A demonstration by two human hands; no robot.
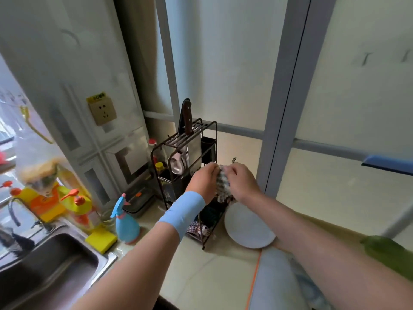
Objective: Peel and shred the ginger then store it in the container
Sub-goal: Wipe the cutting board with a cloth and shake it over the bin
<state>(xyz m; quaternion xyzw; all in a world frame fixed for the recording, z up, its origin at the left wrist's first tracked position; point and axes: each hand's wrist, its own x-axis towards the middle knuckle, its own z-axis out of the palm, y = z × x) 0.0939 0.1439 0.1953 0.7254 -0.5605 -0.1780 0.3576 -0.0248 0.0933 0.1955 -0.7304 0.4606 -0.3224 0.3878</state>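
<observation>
Both hands pinch one grey-and-white checked cloth [222,186] at its upper edge, the left hand [204,182] and the right hand [242,184] with curled fingers. It hangs before a dark wire rack [210,127] on the counter [201,276]. The rack holds a cleaver [194,151] in its top slots and rags [197,229] on its bottom shelf. A white plate [248,229] lies beside. Where the ginger lies, one cannot tell.

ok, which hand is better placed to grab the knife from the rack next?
Left, likely: left hand holds the cloth on the rack side, below the knife; right hand would cross over it.
</observation>
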